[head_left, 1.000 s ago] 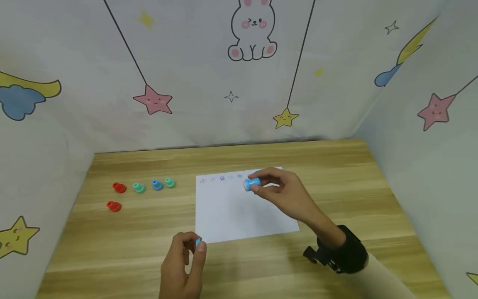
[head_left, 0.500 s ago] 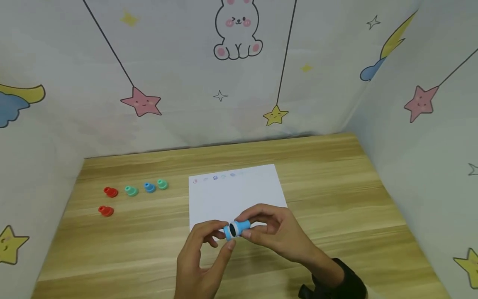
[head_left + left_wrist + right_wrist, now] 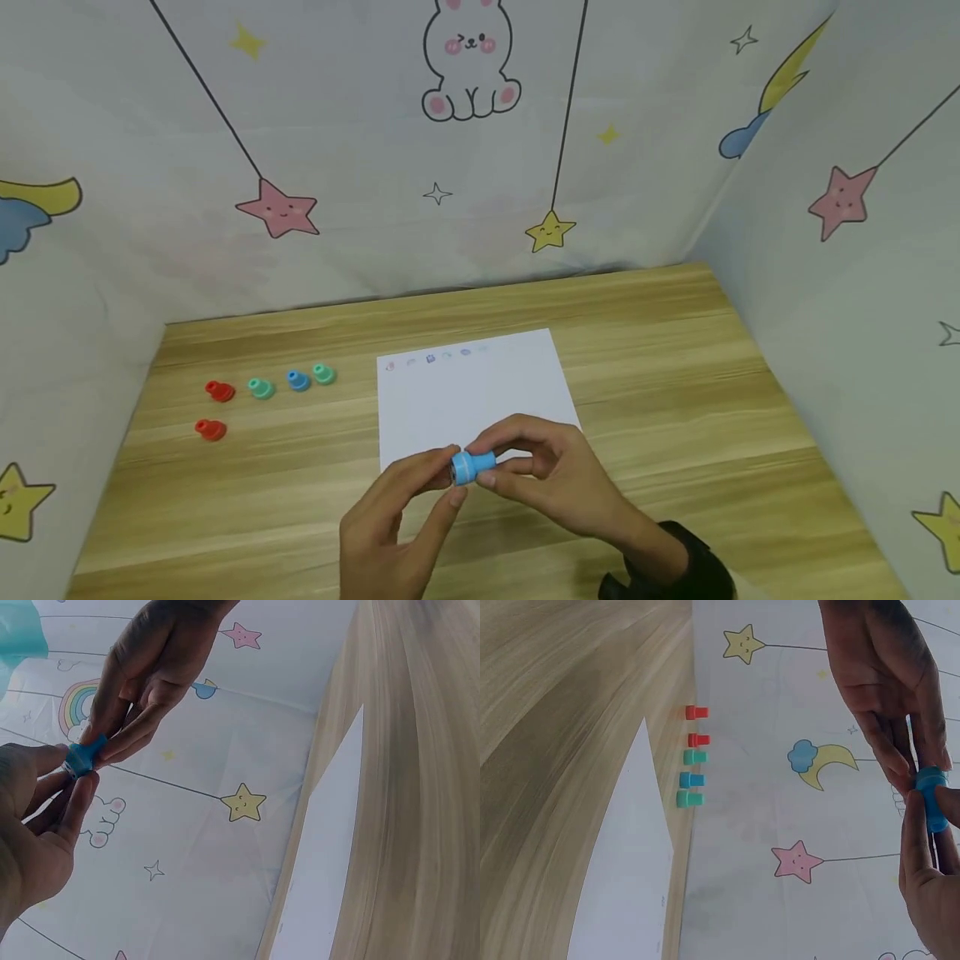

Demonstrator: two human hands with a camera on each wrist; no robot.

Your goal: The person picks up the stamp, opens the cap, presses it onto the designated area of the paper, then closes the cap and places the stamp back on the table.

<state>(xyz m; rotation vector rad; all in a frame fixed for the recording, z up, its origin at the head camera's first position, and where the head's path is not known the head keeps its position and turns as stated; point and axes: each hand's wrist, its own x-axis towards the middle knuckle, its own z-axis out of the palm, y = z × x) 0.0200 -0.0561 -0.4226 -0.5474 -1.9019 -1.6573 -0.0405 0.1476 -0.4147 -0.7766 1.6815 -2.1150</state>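
A light-blue toy stamp [image 3: 474,467] is held level between both hands, above the near edge of a white paper sheet [image 3: 465,404]. Its cap is fitted on the wide end. My left hand [image 3: 393,521] pinches that capped end between thumb and fingertips. From the other side, my right hand [image 3: 558,475] pinches the narrow handle. Both wrist views show the stamp [image 3: 84,756] raised off the table, partly covered by fingers. Along the paper's far edge runs a row of small faint stamped prints [image 3: 431,358].
Several capped stamps stand at the left of the wooden table [image 3: 675,400]: red [image 3: 220,391], another red [image 3: 211,429], green [image 3: 261,388], blue [image 3: 298,380] and green [image 3: 324,373]. Patterned white cloth walls [image 3: 352,125] enclose the table behind and at both sides.
The right hand has brought the stamp from over the paper down to the left hand, which held the blue cap. Cap and stamp were apart; they are now joined.
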